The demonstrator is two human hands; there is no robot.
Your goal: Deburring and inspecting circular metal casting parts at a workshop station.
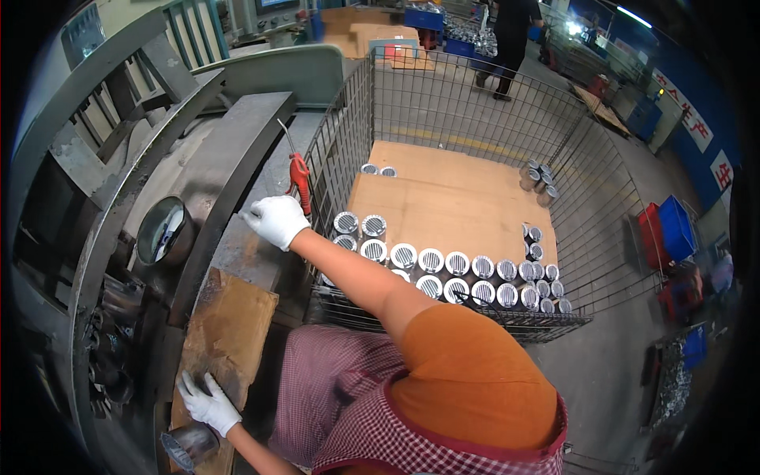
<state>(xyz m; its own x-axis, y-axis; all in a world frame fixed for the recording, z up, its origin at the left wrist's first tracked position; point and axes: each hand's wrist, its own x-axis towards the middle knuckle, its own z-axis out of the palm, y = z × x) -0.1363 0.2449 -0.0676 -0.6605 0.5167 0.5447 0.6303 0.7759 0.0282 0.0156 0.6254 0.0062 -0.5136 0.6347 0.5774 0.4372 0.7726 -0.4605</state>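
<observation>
My left hand (210, 405), in a white glove, lies with its fingers spread on a stained brown cardboard sheet (229, 317). Just below it, a metal cylinder (190, 447) rests on its side, close to the wrist. My right hand (277, 222), also gloved in white, reaches across to the grey metal ledge (237, 252). Its fingers are bent together, and whatever they may hold is hidden. Right beside that hand, a red air blow gun (298, 178) with a thin nozzle hangs at the edge of the wire cage.
The wire mesh cage (467, 67) holds cardboard (451, 202) and rows of metal cylinders with slotted round tops (404, 255). A round metal opening (162, 231) sits in the machine on the left. Blue (675, 227) and red bins stand at right; a person (516, 39) is farther back.
</observation>
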